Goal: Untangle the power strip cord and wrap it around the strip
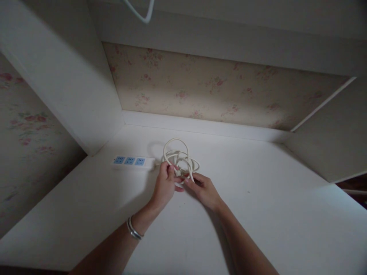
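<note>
A white power strip (149,163) with blue socket faces lies on the white surface, left of both hands. Its white cord (175,139) runs from the strip's right end into a loose tangle of loops. My left hand (164,185) is closed on part of the cord, thumb and fingers pinching it near the middle of the tangle. From the right, my right hand (205,189) grips another stretch of the same cord between thumb and fingertips. A pale piece, perhaps the plug, shows between the hands, but fingers partly cover it.
The white tabletop (258,221) has upright panels at left and right. Floral wallpaper (183,88) covers the wall behind, above a white back ledge (200,126). A grey-white shelf (229,42) overhangs the back, and a white loop (147,17) hangs at the top.
</note>
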Demonstrator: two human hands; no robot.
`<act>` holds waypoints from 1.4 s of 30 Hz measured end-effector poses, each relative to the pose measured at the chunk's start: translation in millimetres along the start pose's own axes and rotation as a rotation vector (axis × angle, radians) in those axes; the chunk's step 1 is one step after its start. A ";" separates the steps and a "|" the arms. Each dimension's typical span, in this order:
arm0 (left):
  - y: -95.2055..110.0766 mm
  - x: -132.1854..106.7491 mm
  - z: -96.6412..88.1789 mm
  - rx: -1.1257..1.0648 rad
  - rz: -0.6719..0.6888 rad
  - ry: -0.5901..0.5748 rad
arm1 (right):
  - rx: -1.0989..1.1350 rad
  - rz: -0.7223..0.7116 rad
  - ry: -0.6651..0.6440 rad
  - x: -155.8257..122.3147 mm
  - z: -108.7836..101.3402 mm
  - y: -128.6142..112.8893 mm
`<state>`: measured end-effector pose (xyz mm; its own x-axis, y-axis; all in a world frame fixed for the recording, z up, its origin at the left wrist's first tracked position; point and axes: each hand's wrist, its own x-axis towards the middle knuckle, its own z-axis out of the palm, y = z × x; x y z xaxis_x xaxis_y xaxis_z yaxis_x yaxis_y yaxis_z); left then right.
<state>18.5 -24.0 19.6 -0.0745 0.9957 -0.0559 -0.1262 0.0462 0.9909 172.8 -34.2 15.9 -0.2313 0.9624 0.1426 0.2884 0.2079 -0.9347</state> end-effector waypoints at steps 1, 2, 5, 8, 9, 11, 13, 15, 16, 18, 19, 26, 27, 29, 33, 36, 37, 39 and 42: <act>1.6 -0.4 0.6 -0.003 -0.015 0.023 | 0.002 -0.003 -0.009 0.0 -0.2 -1.1; 2.8 -0.5 1.1 -0.006 -0.029 0.044 | 0.002 -0.009 -0.022 -0.1 -0.5 -2.0; 4.6 -1.2 1.9 -0.029 -0.015 0.056 | -0.013 -0.016 -0.011 -0.4 -2.0 -1.2; 6.0 -4.0 2.2 -0.058 0.107 0.018 | -0.077 -0.004 0.062 -0.3 -2.5 4.2; 6.7 -5.2 2.1 -0.065 0.149 0.011 | -0.105 -0.001 0.084 -0.2 -2.3 6.0; 8.7 -7.0 1.6 -0.067 0.204 0.011 | -0.158 -0.003 0.104 -0.2 -1.5 8.0; 11.0 -7.4 -0.2 -0.050 0.226 0.026 | -0.176 -0.016 0.088 -0.6 -0.6 7.3; 13.0 -5.9 -3.7 -0.015 0.241 0.050 | -0.152 -0.033 0.066 -1.6 -0.1 4.7; 13.7 -4.5 -6.0 0.016 0.252 0.067 | -0.128 -0.039 0.060 -2.1 -0.1 3.4; 14.4 -1.2 -11.4 0.116 0.290 0.107 | -0.055 -0.027 0.069 -2.7 -0.8 2.2; 14.5 0.5 -14.0 0.184 0.326 0.130 | -0.008 -0.012 0.088 -2.5 -1.4 2.7; 13.9 6.7 -23.5 0.560 0.684 0.255 | 0.321 -0.021 0.404 4.5 -7.9 10.7; 13.5 6.1 -23.6 0.589 0.734 0.258 | 0.349 -0.039 0.436 4.6 -9.1 10.0; 12.4 3.9 -23.2 0.645 0.826 0.229 | 0.367 -0.063 0.468 3.2 -10.9 7.7; 7.5 -1.3 -21.5 0.710 0.959 0.094 | 0.283 -0.064 0.436 -1.8 -10.7 5.5; 3.6 -3.6 -20.9 0.758 1.014 0.012 | 0.117 -0.097 0.456 -4.3 -8.2 6.3; 2.7 -4.0 -21.0 0.773 1.032 -0.003 | 0.071 -0.116 0.476 -5.1 -7.6 6.1; 1.1 -4.3 -21.6 0.796 1.074 -0.027 | 0.015 -0.167 0.528 -6.9 -7.2 3.8; -1.3 -3.9 -22.7 0.807 1.121 -0.050 | -0.137 -0.315 0.590 -11.5 -9.2 -3.5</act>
<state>-3.6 -29.9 15.8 0.2826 0.5328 0.7977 0.5805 -0.7570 0.3000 183.0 -44.4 20.5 0.2103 0.7785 0.5913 0.4148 0.4767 -0.7751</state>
